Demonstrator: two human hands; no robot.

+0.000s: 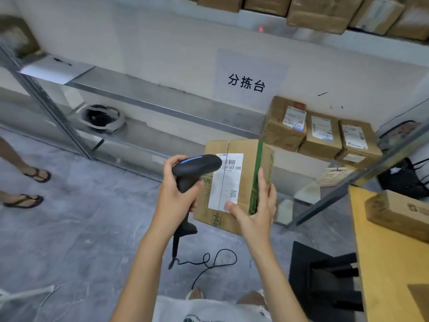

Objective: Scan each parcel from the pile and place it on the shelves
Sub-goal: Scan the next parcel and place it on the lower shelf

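Head view: left hand (177, 194) grips black handheld barcode scanner (195, 168), aimed at white label (226, 182); right hand (253, 210) holds brown cardboard parcel (234, 184).

One scanner (197, 168); one held parcel (234, 182); three shelved parcels (322, 135); one surface parcel (397, 214); two hands (176, 196).

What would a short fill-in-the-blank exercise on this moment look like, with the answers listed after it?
1. The left hand grips a black ____.
2. The right hand holds a parcel whose tape is ____.
3. On the shelf at right stand ____ labelled boxes in a row.
4. The scanner's cable hangs down in a ____.

Missing words: scanner; green; three; loop
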